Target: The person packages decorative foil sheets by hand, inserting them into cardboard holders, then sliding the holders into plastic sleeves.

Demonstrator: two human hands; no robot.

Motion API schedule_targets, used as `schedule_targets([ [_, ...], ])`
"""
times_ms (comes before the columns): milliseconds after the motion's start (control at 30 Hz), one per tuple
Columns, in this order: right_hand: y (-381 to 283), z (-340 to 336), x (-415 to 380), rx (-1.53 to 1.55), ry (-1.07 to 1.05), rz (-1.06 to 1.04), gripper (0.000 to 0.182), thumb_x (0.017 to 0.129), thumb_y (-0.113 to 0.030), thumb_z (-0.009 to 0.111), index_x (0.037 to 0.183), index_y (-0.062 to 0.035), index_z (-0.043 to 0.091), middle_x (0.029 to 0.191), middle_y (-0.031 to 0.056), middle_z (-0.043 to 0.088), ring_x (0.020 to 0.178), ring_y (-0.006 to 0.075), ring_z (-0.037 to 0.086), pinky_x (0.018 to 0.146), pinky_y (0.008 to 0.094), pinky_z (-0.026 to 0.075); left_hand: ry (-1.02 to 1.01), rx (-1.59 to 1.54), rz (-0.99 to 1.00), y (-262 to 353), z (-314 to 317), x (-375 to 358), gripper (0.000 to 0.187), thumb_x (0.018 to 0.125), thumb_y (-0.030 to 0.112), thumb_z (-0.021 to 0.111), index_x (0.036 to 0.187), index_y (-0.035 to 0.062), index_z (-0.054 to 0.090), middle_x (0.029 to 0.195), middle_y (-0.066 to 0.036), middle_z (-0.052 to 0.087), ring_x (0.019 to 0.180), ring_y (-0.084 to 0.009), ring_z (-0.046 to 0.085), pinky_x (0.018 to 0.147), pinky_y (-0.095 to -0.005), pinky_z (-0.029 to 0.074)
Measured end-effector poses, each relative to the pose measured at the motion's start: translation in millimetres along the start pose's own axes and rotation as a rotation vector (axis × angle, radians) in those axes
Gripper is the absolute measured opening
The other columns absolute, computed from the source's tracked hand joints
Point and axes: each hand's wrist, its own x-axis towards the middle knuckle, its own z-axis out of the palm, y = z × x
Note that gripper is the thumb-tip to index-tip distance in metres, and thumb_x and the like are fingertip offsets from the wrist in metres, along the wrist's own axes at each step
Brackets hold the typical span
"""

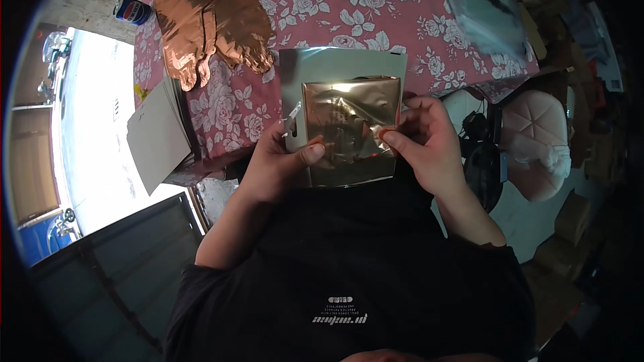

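Observation:
Both hands hold a folded gold foil balloon (349, 104), a shiny flat square with creases, just in front of my chest. My left hand (285, 161) grips its left side, thumb on top and fingers behind. At the right edge, my right hand (429, 137) pinches the foil between thumb and fingers. Behind the foil lies a pale grey-green card or sleeve (292, 70) with a glossy, clear-looking surface. Something clear and shiny shows by my left fingers. Larger copper-coloured foil balloons (215, 17) lie flat on the table at the upper left.
A pink tablecloth with white roses (369, 0) covers the table. At its left edge sit a stack of pale cards (161, 137) and a blue can (132, 11). Clear plastic bags (483, 10) lie at the upper right. A padded stool (537, 137) stands at the right.

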Motion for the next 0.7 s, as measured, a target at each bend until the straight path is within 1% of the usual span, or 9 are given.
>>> schedule_targets([
  [33,-2,-2,1,0.0,0.001,0.001,0.024,0.099,0.003,0.079,0.117,-0.0001,0.063,0.099,0.0045,0.072,0.092,0.0111,0.073,0.081,0.0245,0.059,-0.008,0.023,-0.008,-2,-2,-1,0.035,0.103,0.006,0.078,0.137,0.0013,0.069,0.12,-0.005,0.078,0.111,-0.013,0.073,0.102,-0.034,0.058],
  [100,-4,-11,5,0.196,-0.145,0.127,0.026,0.097,0.004,0.08,0.116,-0.0006,0.063,0.096,0.0025,0.07,0.095,0.0115,0.073,0.084,0.0253,0.059,0.035,0.08,0.016,-6,1,-2,0.037,0.103,0.006,0.078,0.139,0.0013,0.068,0.122,-0.005,0.077,0.113,-0.0133,0.072,0.104,-0.0343,0.057],
  [167,1,-18,7,0.204,-0.166,0.126,0.028,0.097,0.005,0.08,0.118,-0.0011,0.063,0.098,0.0026,0.07,0.096,0.0116,0.073,0.085,0.0253,0.059,0.076,0.139,0.039,-5,1,-2,0.04,0.103,0.007,0.079,0.141,0.0013,0.066,0.124,-0.005,0.077,0.114,-0.0136,0.071,0.105,-0.0346,0.057],
  [233,8,-23,9,0.211,-0.186,0.124,0.03,0.096,0.006,0.08,0.12,-0.0016,0.063,0.099,0.0026,0.071,0.097,0.0116,0.073,0.087,0.0253,0.058,-0.041,0.167,-0.009,-2,-3,-2,0.045,0.103,0.007,0.079,0.144,0.0018,0.063,0.127,-0.004,0.075,0.114,-0.0133,0.071,0.105,-0.034,0.057],
  [367,3,-20,7,0.156,-0.213,0.129,0.039,0.094,0.004,0.083,0.126,-0.0005,0.062,0.107,0.0049,0.075,0.099,0.0119,0.073,0.09,0.0256,0.058,-0.038,0.192,-0.014,-3,0,0,0.048,0.102,0.008,0.08,0.146,0.0023,0.061,0.124,-0.003,0.075,0.113,-0.0127,0.07,0.104,-0.0336,0.057],
  [433,-10,-15,3,0.097,-0.251,0.101,0.044,0.092,0.005,0.084,0.129,0.0006,0.061,0.107,0.0055,0.076,0.099,0.0132,0.074,0.091,0.0273,0.059,0.071,0.068,-0.024,-6,4,0,0.052,0.101,0.009,0.081,0.148,0.0026,0.059,0.121,-0.002,0.075,0.112,-0.0127,0.07,0.104,-0.0335,0.057],
  [467,-11,-15,3,0.098,-0.252,0.102,0.044,0.092,0.005,0.084,0.129,0.0006,0.061,0.107,0.0055,0.076,0.099,0.0132,0.074,0.091,0.0273,0.059,0.073,0.069,-0.025,-8,-1,0,0.052,0.101,0.009,0.081,0.148,0.0026,0.059,0.121,-0.002,0.075,0.112,-0.0127,0.07,0.104,-0.0335,0.057],
  [533,-11,-19,3,0.104,-0.271,0.254,0.043,0.092,0.008,0.083,0.128,0.0,0.061,0.104,0.0057,0.076,0.096,0.0143,0.076,0.09,0.0284,0.06,0.015,0.142,-0.009,-12,-11,1,0.057,0.102,0.007,0.08,0.153,0.0027,0.055,0.125,-0.003,0.074,0.113,-0.0134,0.07,0.106,-0.034,0.057],
  [700,3,-18,-2,0.085,-0.182,0.189,0.039,0.093,0.011,0.079,0.124,-0.0011,0.061,0.102,0.0065,0.077,0.095,0.0139,0.076,0.088,0.0288,0.061,0.039,0.18,0.042,-11,7,0,0.061,0.102,0.003,0.078,0.157,0.0028,0.051,0.137,-0.005,0.069,0.121,-0.0146,0.068,0.11,-0.0355,0.055],
])
